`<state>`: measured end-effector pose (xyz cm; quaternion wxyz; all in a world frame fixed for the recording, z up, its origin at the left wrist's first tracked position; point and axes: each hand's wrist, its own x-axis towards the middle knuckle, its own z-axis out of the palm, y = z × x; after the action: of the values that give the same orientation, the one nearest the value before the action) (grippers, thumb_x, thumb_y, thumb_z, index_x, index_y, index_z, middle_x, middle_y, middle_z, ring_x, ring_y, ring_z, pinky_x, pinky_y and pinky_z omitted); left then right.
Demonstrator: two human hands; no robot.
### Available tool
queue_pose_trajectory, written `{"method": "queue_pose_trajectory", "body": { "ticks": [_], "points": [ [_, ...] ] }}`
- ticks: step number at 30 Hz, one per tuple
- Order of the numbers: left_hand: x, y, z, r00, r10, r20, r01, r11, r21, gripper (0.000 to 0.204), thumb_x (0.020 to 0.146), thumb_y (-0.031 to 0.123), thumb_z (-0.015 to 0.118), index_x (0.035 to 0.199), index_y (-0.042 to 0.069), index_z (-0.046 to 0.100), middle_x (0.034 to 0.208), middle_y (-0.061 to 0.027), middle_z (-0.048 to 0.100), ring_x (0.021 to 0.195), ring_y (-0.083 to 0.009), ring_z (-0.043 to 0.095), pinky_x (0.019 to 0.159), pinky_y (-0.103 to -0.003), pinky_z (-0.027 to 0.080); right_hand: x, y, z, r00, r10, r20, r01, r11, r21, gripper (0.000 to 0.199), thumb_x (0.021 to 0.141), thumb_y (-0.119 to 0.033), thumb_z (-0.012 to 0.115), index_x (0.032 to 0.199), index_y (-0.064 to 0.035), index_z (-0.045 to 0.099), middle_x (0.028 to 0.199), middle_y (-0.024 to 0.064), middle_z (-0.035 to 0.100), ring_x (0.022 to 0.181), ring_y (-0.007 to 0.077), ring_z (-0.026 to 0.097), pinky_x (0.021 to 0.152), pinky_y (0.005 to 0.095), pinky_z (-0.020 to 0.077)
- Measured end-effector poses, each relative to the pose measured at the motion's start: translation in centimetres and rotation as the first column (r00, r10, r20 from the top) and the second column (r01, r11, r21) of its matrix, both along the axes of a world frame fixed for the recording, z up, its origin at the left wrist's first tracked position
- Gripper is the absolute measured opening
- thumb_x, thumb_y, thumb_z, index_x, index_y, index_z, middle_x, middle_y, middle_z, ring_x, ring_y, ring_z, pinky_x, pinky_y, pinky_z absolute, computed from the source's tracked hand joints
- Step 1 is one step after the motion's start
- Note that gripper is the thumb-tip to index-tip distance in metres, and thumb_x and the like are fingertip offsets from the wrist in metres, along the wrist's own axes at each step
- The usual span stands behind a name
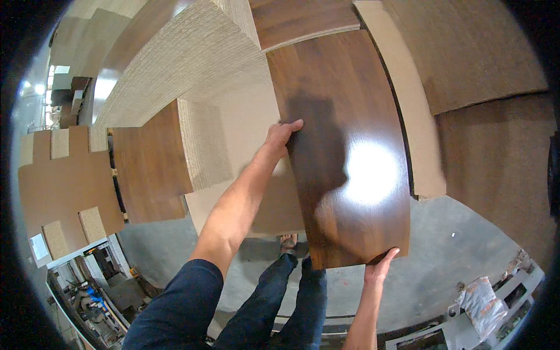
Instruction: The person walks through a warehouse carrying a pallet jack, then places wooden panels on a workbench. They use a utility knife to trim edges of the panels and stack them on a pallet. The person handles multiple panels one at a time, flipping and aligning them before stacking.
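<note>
A crumpled, shiny packet [483,306] lies low on the right, by the grey floor [449,251]. The right hand's [379,269] fingers pinch the near end of a glossy, wood-grained brown board [361,87], marked by glare and shadow; farther up, the left hand's [280,137] pinch its left edge, partly hidden. A cardboard strip [408,87] flanks it right, ridged raw-edged stacks [186,64] left; another brown panel [303,17] sits past the far end.
</note>
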<state>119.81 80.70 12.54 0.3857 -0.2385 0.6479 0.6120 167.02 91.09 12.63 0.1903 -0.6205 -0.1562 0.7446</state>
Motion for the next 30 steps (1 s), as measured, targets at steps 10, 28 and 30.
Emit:
{"method": "queue_pose_trajectory", "body": {
  "ticks": [10, 28, 30],
  "points": [
    [-0.5, 0.4, -0.6, 0.999, 0.052, -0.017, -0.051, 0.998, 0.031, 0.046, 0.081, 0.013, 0.075, 0.113, -0.013, 0.056, 0.103, -0.0198, 0.066, 0.089, -0.0294, 0.066, 0.081, -0.041, 0.054, -0.7, 1.5, -0.2, 0.998, 0.048, -0.035, -0.048, 0.999, -0.01, 0.093, 0.082, -0.075, 0.047, 0.151, -0.0163, 0.023, 0.156, 0.0029, 0.025, 0.14, 0.0267, 0.027, 0.113, 0.0464, 0.0261],
    [-0.6, 1.9, 0.2, 1.0, -0.009, 0.005, 0.009, 0.999, -0.044, 0.043, 0.083, 0.014, 0.073, 0.112, -0.013, 0.059, 0.105, -0.0191, 0.067, 0.092, -0.0281, 0.066, 0.084, -0.043, 0.052, -0.1, 3.1, -0.7, 0.991, 0.065, -0.115, -0.073, 0.996, -0.059, 0.087, 0.085, -0.07, 0.048, 0.15, -0.0157, 0.027, 0.153, 0.0023, 0.03, 0.138, 0.0258, 0.03, 0.112, 0.0471, 0.0272],
    [-1.2, 1.1, -0.8, 1.0, -0.026, -0.007, 0.026, 1.0, -0.01, 0.044, 0.083, 0.015, 0.074, 0.112, -0.013, 0.059, 0.104, -0.0191, 0.067, 0.093, -0.0281, 0.065, 0.084, -0.044, 0.052, -0.5, 3.1, 0.0, 0.994, 0.069, -0.084, -0.076, 0.993, -0.086, 0.084, 0.087, -0.069, 0.047, 0.15, -0.0162, 0.027, 0.152, 0.0023, 0.031, 0.138, 0.0255, 0.031, 0.111, 0.0468, 0.0283]
  ]
}}
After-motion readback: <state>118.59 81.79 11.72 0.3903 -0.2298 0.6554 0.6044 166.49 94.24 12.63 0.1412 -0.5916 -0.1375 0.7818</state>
